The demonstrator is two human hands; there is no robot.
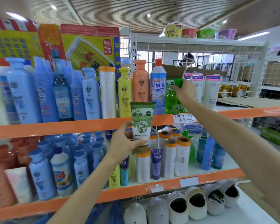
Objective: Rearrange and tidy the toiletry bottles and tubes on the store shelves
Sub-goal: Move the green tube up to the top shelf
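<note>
My left hand (128,143) grips a green and white tube (141,122) labelled "WARM VANILLA", cap down, in front of the upper shelf's orange edge (71,126). My right hand (185,92) reaches onto the upper shelf and grips the green pump top of a green soap bottle (171,101). That bottle stands between a blue and white bottle with a red cap (158,84) and white facial tubes (212,92). Left of those stand an orange bottle (140,81) and a yellow bottle (124,92).
Blue shampoo bottles (44,92) fill the upper shelf's left. The lower shelf holds blue bottles (42,173), white rolls with orange caps (183,157) and a purple tube (156,164). Grey slippers (197,204) lie below. Flat cardboard (249,101) lies at the upper right.
</note>
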